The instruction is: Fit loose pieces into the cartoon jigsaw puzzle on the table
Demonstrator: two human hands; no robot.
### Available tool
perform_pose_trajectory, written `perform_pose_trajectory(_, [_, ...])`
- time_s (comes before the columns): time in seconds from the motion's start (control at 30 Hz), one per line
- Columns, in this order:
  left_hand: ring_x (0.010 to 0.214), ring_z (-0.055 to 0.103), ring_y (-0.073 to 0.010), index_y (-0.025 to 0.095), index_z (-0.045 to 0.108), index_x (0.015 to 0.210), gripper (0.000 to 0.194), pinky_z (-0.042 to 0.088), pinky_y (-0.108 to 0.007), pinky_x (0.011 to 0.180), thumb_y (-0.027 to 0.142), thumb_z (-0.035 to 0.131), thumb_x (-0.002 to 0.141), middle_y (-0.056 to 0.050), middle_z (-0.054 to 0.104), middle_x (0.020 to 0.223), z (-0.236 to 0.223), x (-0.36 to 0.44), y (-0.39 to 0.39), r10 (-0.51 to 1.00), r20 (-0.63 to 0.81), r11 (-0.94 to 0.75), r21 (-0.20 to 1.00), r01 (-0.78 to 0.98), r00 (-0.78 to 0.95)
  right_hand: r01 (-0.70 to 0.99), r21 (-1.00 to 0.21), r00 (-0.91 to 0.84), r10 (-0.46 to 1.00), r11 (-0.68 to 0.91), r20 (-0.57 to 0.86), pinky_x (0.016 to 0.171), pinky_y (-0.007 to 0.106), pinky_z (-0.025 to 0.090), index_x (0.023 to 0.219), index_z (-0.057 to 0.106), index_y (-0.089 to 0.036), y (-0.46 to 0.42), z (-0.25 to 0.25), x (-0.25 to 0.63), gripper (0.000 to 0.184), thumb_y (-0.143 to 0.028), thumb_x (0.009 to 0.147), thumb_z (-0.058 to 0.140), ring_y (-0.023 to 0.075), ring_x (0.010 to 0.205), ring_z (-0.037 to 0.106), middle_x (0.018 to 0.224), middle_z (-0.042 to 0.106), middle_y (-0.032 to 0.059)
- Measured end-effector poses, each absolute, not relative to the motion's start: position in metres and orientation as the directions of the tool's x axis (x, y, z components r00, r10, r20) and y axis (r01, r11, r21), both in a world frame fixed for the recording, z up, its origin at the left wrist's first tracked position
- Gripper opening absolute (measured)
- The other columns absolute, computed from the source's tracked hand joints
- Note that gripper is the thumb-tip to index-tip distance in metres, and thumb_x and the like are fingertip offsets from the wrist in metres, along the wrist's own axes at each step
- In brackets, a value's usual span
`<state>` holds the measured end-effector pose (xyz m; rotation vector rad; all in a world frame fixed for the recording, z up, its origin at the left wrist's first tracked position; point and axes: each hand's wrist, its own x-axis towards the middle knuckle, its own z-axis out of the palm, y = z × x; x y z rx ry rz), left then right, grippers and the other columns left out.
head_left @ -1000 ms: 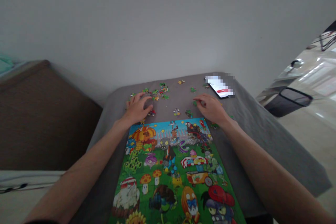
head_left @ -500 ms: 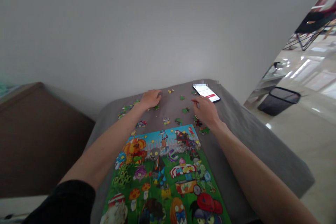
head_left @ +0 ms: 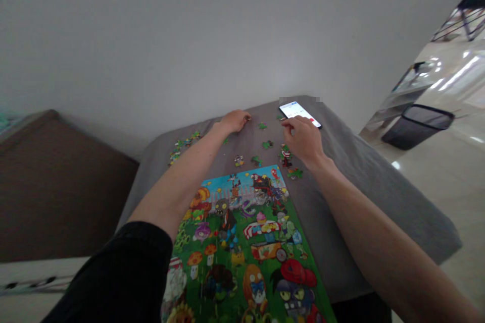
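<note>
My left hand [head_left: 235, 121] is at the far side of the cloth-covered table, its fingers closed on a small yellowish puzzle piece [head_left: 248, 118] that they mostly cover. Over the table's right part, my right hand [head_left: 303, 140] has its thumb and forefinger bent and a little apart, with nothing visible between them. It partly covers a lit phone [head_left: 299, 111]. Loose green puzzle pieces lie between the hands, among them one piece [head_left: 262, 125] and another [head_left: 267, 145]. Nearer to me lies a colourful cartoon picture sheet [head_left: 237, 232], glossy and flat.
More pieces form a cluster [head_left: 182, 147] at the left, and a red-and-white piece [head_left: 285, 154] lies below my right hand. A pale wall [head_left: 227, 35] rises behind the table. A brown panel [head_left: 64, 186] stands left; a dark mesh bin [head_left: 417, 128] is on the floor at right.
My left hand has moved right, from beside a green piece to the yellowish piece, and closed on it. My right hand stays near the phone. The view has tilted slightly.
</note>
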<state>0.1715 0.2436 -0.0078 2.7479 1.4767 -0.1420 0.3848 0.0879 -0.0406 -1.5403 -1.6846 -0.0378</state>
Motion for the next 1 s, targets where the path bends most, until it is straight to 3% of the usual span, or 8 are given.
perform_pose_trajectory(0.27, [0.11,0.067,-0.0249,0.016,0.063,0.129,0.035,0.059,-0.046,0.094,0.036,0.067,0.1,-0.011,0.065,0.129,-0.003,0.174,0.23,0.846,-0.194,-0.502,0.022,0.864,0.497,0.84,-0.455,0.055,0.788,0.295,0.613,0.087,0.045,0.053,0.094,0.077,-0.02,0.086,-0.044,0.386,0.03,-0.016,0.087,0.048,0.0294,0.096,0.071,0.098,0.078,0.0107])
perform_pose_trajectory(0.33, [0.111,0.067,-0.0245,0.015,0.065,0.128,0.031,0.056,-0.043,0.097,0.022,0.069,0.097,-0.011,0.069,0.124,0.002,0.171,0.22,0.849,-0.185,-0.496,0.048,0.867,0.496,0.842,-0.438,0.027,0.785,0.317,0.619,0.089,0.047,0.052,0.094,0.077,-0.02,0.084,-0.044,0.385,0.028,-0.016,0.087,0.05,0.0309,0.098,0.07,0.099,0.078,0.0126])
perform_pose_trajectory(0.43, [0.117,0.065,-0.0236,0.015,0.061,0.138,0.046,0.049,-0.036,0.1,0.004,0.063,0.093,-0.013,0.071,0.126,0.015,0.16,0.193,0.86,-0.108,-0.489,0.102,0.866,0.499,0.832,-0.434,0.006,0.776,0.346,0.631,0.09,0.046,0.051,0.092,0.076,-0.021,0.081,-0.041,0.384,0.026,-0.017,0.087,0.051,0.0305,0.096,0.07,0.097,0.078,0.0123])
perform_pose_trajectory(0.6, [0.102,0.068,-0.0159,0.017,0.07,0.124,0.028,0.05,-0.027,0.089,0.021,0.055,0.101,-0.007,0.075,0.115,0.041,0.107,0.094,0.86,0.021,-0.497,0.256,0.829,0.509,0.832,-0.422,0.021,0.74,0.359,0.672,0.087,0.04,0.051,0.09,0.076,-0.019,0.077,-0.037,0.381,0.025,-0.018,0.085,0.052,0.0265,0.091,0.069,0.094,0.078,0.0139])
perform_pose_trajectory(0.67, [0.089,0.069,-0.0148,0.018,0.075,0.111,0.022,0.051,-0.026,0.081,0.029,0.062,0.096,-0.004,0.077,0.101,0.048,0.076,0.033,0.873,0.053,-0.452,0.466,0.761,0.486,0.831,-0.427,0.035,0.733,0.356,0.679,0.086,0.038,0.05,0.09,0.077,-0.018,0.077,-0.037,0.379,0.026,-0.019,0.084,0.052,0.0243,0.088,0.069,0.094,0.078,0.0137])
perform_pose_trajectory(0.73, [0.082,0.068,-0.0143,0.021,0.076,0.101,0.02,0.052,-0.027,0.079,0.036,0.065,0.094,-0.001,0.077,0.092,0.052,0.043,-0.028,0.874,-0.067,-0.359,0.58,0.732,0.482,0.825,-0.43,0.028,0.735,0.365,0.677,0.085,0.036,0.05,0.089,0.078,-0.017,0.076,-0.037,0.376,0.027,-0.02,0.084,0.052,0.0227,0.085,0.069,0.092,0.079,0.0135])
perform_pose_trajectory(0.87, [0.082,0.069,-0.0148,0.028,0.076,0.099,0.016,0.055,-0.029,0.078,0.039,0.07,0.09,0.002,0.078,0.092,0.046,-0.002,-0.121,0.894,-0.298,-0.062,0.655,0.753,0.333,0.82,-0.449,0.027,0.759,0.356,0.65,0.084,0.035,0.048,0.088,0.078,-0.02,0.073,-0.04,0.367,0.025,-0.019,0.083,0.053,0.0212,0.082,0.067,0.092,0.079,0.012])
perform_pose_trajectory(1.0, [0.089,0.071,-0.0172,0.03,0.078,0.095,0.016,0.057,-0.032,0.081,0.043,0.07,0.091,0.0,0.077,0.097,0.029,-0.014,-0.165,0.909,-0.343,0.063,0.674,0.736,0.237,0.828,-0.45,0.034,0.772,0.334,0.635,0.084,0.037,0.049,0.089,0.078,-0.021,0.071,-0.042,0.362,0.023,-0.017,0.083,0.057,0.0215,0.082,0.067,0.092,0.079,0.0105])
